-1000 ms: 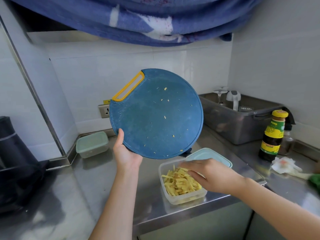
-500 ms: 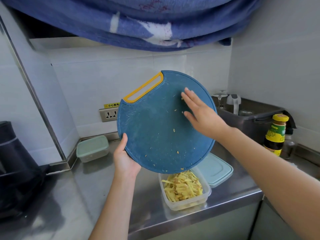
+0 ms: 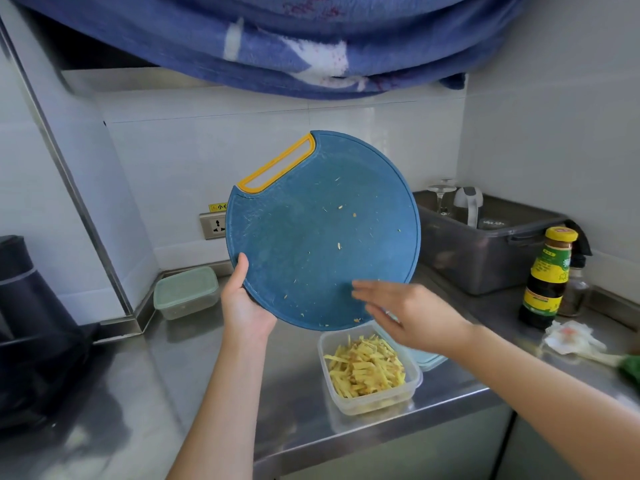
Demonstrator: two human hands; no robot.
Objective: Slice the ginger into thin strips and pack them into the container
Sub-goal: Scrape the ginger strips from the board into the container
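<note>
Where the counter (image 3: 294, 427) reaches its back left corner, one lidded green box (image 3: 187, 292) sits. Your left hand (image 3: 242, 308) grips the lower left rim of the single blue cutting board (image 3: 322, 237), thumb on its face. At the counter's front edge, one open container (image 3: 377, 405) holds the ginger strips (image 3: 365, 372), just under the board's bottom rim. Your right hand (image 3: 412, 315) is spread above them, its fingers (image 3: 367, 289) straight and blurred, holding nothing. You cannot tell whether they touch the board.
</note>
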